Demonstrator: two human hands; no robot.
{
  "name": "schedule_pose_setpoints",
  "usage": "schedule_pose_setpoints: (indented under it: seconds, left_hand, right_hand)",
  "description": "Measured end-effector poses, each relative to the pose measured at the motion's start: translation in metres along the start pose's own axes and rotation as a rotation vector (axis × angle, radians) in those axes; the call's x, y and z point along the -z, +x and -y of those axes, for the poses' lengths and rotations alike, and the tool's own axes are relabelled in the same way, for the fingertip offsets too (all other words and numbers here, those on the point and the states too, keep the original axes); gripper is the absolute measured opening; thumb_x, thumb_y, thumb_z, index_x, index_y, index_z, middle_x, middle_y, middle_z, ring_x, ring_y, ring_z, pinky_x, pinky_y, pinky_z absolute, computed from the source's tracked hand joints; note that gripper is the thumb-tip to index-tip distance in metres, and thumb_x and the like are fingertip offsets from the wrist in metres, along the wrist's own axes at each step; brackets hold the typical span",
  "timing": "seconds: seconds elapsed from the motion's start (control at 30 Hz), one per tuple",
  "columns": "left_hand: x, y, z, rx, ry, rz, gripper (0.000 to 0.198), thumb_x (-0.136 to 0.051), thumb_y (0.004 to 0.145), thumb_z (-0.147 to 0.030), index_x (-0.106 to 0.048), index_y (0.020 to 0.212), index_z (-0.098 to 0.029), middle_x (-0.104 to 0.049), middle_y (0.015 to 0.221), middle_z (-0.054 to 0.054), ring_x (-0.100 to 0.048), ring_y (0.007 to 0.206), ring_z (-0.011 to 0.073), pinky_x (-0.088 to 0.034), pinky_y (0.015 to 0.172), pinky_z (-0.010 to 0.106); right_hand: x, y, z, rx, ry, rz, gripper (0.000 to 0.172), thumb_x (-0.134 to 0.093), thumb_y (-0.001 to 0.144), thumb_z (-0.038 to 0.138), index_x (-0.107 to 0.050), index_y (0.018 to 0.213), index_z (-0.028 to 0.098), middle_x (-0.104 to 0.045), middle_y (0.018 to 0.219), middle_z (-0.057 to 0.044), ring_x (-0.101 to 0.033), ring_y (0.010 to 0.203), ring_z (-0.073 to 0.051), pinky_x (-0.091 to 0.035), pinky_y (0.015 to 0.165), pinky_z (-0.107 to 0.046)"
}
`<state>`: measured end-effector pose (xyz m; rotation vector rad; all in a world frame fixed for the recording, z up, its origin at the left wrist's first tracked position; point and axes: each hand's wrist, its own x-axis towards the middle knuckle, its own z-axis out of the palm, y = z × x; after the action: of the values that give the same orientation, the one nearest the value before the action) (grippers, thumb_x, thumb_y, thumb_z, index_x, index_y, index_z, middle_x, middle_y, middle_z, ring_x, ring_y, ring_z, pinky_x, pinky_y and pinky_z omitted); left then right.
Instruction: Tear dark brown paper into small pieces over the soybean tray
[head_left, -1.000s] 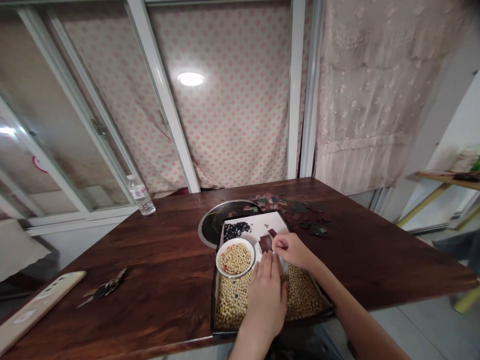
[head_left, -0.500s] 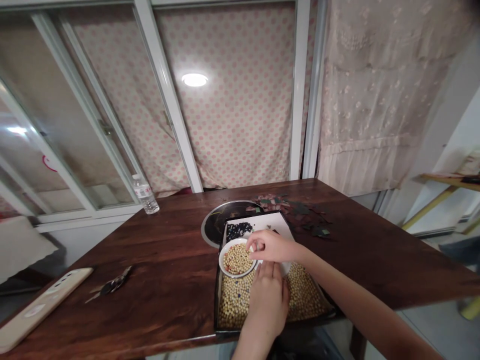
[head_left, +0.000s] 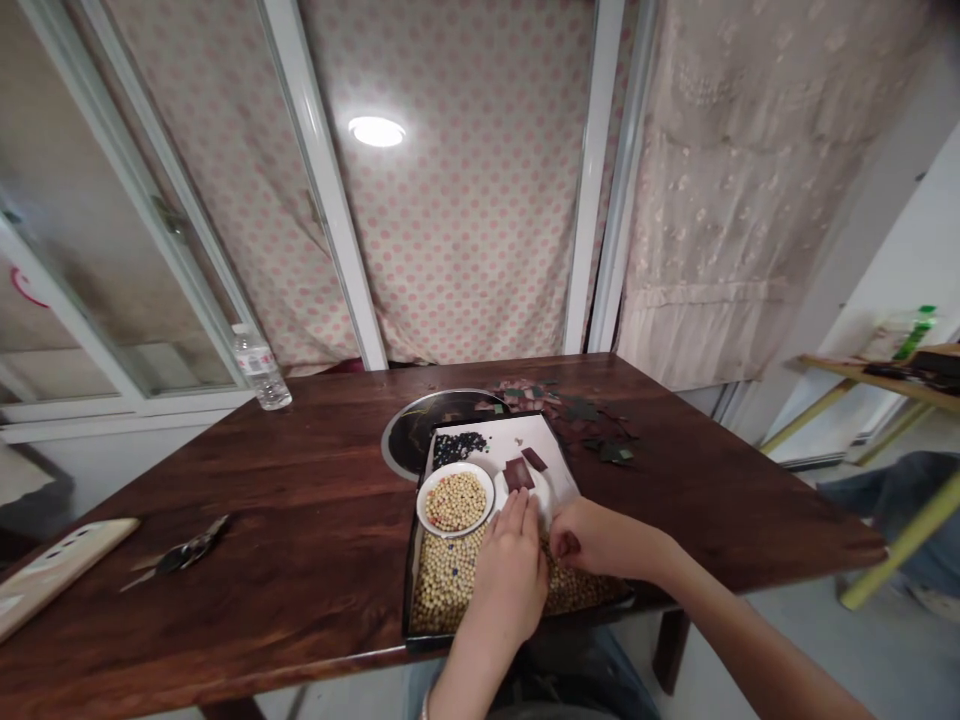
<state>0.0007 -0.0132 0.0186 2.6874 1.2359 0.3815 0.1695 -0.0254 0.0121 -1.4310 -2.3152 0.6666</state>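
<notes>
A shallow black-edged tray [head_left: 411, 590] with a white bottom lies at the table's front edge, its near part covered with small pale-yellow beads [head_left: 439, 590]. On its left side stands a white bowl [head_left: 489, 487] of similar beads, a few reddish. My left hand [head_left: 510, 575] lies over the tray with its fingers stretched forward, fingertips at a white dish [head_left: 541, 490] bearing a dark brown square piece [head_left: 519, 474]. To its right, my right hand [head_left: 600, 540] is low over the beads, fingers curled in; what they hold, if anything, is hidden. Black beads [head_left: 457, 447] fill the tray's far left corner.
Behind the tray is a round dark inset [head_left: 405, 430] in the wooden table [head_left: 300, 520]. Dark green and reddish flat pieces [head_left: 585, 410] are scattered at the back right. Leftward are a water bottle [head_left: 262, 370], keys [head_left: 180, 555] and a phone [head_left: 60, 570].
My right hand has moved from the white bowl's rim to the right and down over the beads, uncovering the brown pieces. My left hand stays over the tray. The view has shifted right.
</notes>
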Motion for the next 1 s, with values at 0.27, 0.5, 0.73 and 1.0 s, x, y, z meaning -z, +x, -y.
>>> schedule_pose_setpoints:
  seconds: [0.27,0.5,0.73,1.0]
  left_hand:
    - [-0.002,-0.001,0.001,-0.022,-0.011,-0.028,0.059,-0.036,0.078,-0.007,-0.037,0.136,-0.006,-0.036,0.144,0.013,-0.029,0.134,0.0226,-0.027,0.11,0.038]
    - [0.001,-0.002,0.001,-0.014,-0.015,-0.014,0.06,-0.036,0.076,-0.006,-0.037,0.137,-0.008,-0.035,0.144,0.013,-0.029,0.134,0.0232,-0.028,0.109,0.04]
    - [-0.002,-0.002,0.002,-0.02,-0.013,-0.044,0.06,-0.037,0.074,-0.007,-0.04,0.135,-0.007,-0.038,0.142,0.013,-0.032,0.132,0.0247,-0.028,0.109,0.041]
    - [-0.008,-0.003,0.004,0.005,0.0,-0.076,0.058,-0.036,0.074,-0.007,-0.044,0.132,-0.009,-0.04,0.14,0.012,-0.036,0.13,0.0255,-0.03,0.108,0.043]
  right_hand:
    - [-0.007,0.004,0.003,-0.046,0.023,0.009,0.008,-0.055,0.062,0.007,-0.058,0.061,0.014,-0.057,0.061,0.001,-0.047,0.054,-0.009,-0.033,0.052,-0.02]
    - [-0.009,0.002,0.003,0.031,0.037,-0.054,0.01,-0.058,0.059,0.007,-0.053,0.06,0.016,-0.054,0.062,0.002,-0.045,0.057,-0.009,-0.034,0.053,-0.02]
    - [0.022,0.005,-0.003,0.058,0.159,-0.172,0.013,-0.053,0.064,0.007,-0.063,0.068,0.014,-0.056,0.06,0.002,-0.05,0.055,-0.009,-0.038,0.052,-0.018]
    - [0.037,0.064,-0.02,0.04,0.101,-0.358,0.012,-0.056,0.064,0.006,-0.066,0.064,0.012,-0.059,0.06,-0.001,-0.051,0.054,-0.009,-0.039,0.054,-0.019]
